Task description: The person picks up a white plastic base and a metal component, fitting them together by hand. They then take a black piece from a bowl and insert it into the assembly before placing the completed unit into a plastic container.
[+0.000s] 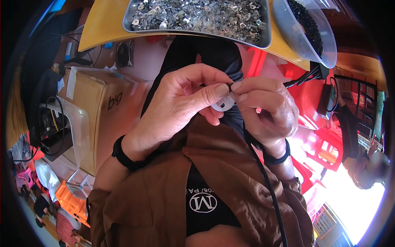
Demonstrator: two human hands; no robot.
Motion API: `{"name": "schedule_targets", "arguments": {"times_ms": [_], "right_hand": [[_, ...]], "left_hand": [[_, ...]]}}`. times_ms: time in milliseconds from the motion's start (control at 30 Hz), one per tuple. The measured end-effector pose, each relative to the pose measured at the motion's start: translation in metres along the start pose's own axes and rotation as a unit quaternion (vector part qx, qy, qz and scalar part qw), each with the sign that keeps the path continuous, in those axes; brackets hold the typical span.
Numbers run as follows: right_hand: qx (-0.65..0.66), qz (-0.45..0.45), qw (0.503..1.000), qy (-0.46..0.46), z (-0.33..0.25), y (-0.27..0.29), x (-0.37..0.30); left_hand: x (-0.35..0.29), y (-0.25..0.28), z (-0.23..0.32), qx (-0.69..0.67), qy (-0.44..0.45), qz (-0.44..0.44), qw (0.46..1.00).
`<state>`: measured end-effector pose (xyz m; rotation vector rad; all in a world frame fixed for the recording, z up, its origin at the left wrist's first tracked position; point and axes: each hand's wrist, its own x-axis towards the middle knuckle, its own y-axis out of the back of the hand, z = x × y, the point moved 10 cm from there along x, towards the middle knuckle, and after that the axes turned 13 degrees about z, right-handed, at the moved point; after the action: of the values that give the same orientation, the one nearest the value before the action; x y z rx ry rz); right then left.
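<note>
Over my lap, my left hand [181, 92] is closed in a pinch on a small round pale disc [224, 103] with a dark spot on it. The disc's upper part is hidden behind the thumb. My right hand [269, 107] meets the left at the fingertips, its thumb and index finger pinched together. A tiny dark piece [230, 86] shows where the fingertips of both hands come together; its kind is too small to tell. Beyond the hands, a metal tray [197, 35] is filled with many small shiny metal and clear pieces.
The tray stands on a yellow tabletop [98, 31]. At its right is a clear plastic bowl [329, 51] of small black parts. A cardboard box [88, 111] stands left, red plastic stools [329, 144] right. A black cable [267, 185] runs down my front. Other people are far off.
</note>
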<state>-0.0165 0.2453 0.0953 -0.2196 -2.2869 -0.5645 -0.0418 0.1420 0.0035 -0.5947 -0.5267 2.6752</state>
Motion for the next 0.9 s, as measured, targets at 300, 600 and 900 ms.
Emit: {"name": "schedule_targets", "arguments": {"times_ms": [300,600,900], "right_hand": [[0.036,0.011,0.982,-0.186,0.033,-0.003,-0.006],[-0.021,0.013,0.998,-0.065,0.018,-0.004,-0.002],[0.108,0.042,0.949,-0.292,0.049,-0.002,-0.023]], "left_hand": [[-0.003,0.010,0.003,0.053,-0.045,0.047,0.996],[-0.004,0.009,0.001,0.047,-0.033,0.052,0.997],[-0.005,0.013,0.019,0.103,-0.148,0.104,0.978]]}}
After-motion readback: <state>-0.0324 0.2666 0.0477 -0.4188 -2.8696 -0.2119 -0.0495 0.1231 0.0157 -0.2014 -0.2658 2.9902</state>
